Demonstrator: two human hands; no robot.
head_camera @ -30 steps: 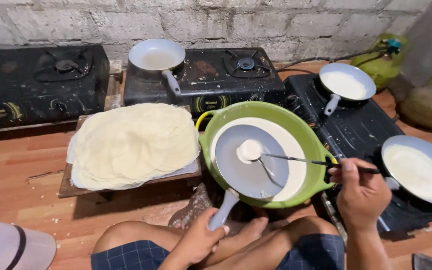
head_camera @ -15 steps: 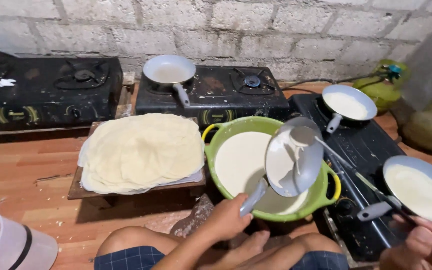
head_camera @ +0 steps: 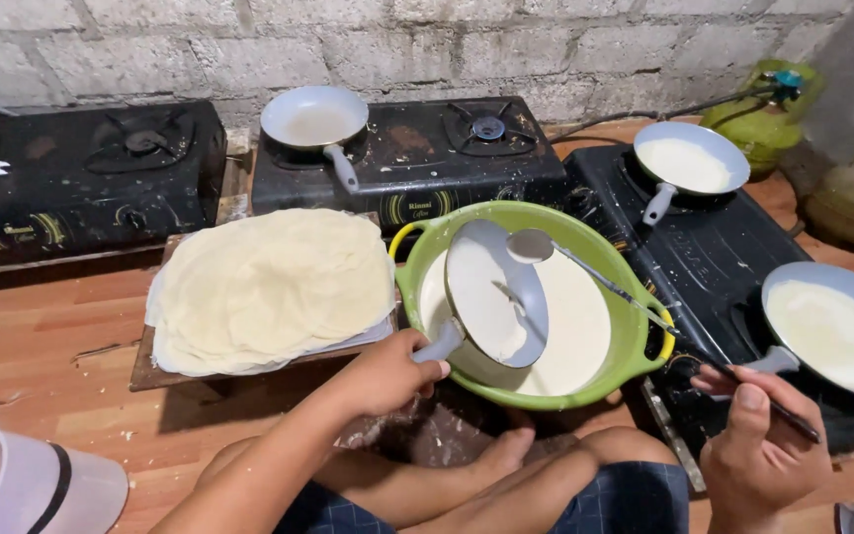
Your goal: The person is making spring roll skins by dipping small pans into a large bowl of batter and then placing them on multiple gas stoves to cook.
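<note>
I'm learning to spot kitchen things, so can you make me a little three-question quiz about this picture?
1. True or false: the left hand tilts a small pan over the green bowl.
2. What does the right hand hold? A) ladle B) fork C) cup
3. What lies piled on the wooden board?

Key:
1. True.
2. A.
3. A stack of thin crepes.
</note>
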